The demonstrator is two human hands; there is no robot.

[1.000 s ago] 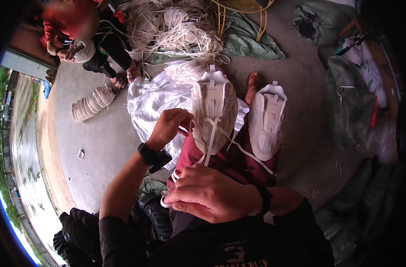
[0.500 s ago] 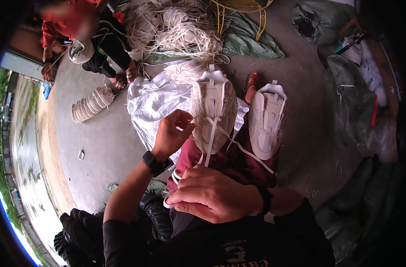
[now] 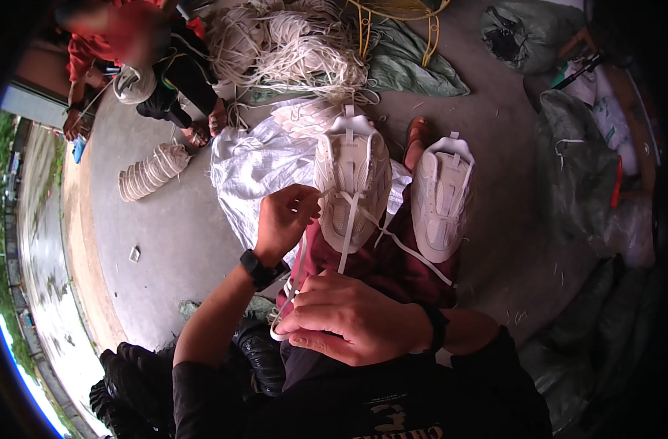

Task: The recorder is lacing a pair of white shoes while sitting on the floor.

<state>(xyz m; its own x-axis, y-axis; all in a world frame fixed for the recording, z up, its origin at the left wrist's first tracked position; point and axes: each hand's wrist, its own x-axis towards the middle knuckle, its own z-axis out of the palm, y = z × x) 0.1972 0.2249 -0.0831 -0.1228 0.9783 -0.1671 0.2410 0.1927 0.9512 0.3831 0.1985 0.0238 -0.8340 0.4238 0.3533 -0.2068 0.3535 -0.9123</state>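
A beige and white sneaker (image 3: 351, 164) rests on my lap, its toe toward me, with a white shoelace (image 3: 350, 227) threaded partway across its front. At the shoe's left side, my left hand (image 3: 281, 223) has its fingertips pinched together. A strand of lace runs from beneath those fingertips down to my right hand (image 3: 356, 320). That hand is closed close to my body, with a loop of lace coming out by its fingers. Its palm side is hidden. The matching sneaker (image 3: 442, 205) sits to the right, a lace end trailing below it over my maroon trousers (image 3: 400, 274).
White woven sacking (image 3: 246, 164) lies beyond my left hand. Farther off are a large heap of laces (image 3: 290, 47), a coiled lace bundle (image 3: 154, 173) and a seated person in red (image 3: 122, 44). Plastic bags (image 3: 579, 154) line the right side.
My left hand has shifted slightly right and nearer to me. A lace strand now stretches between it and my right hand, which stays in place. The other person's hand has moved slightly.
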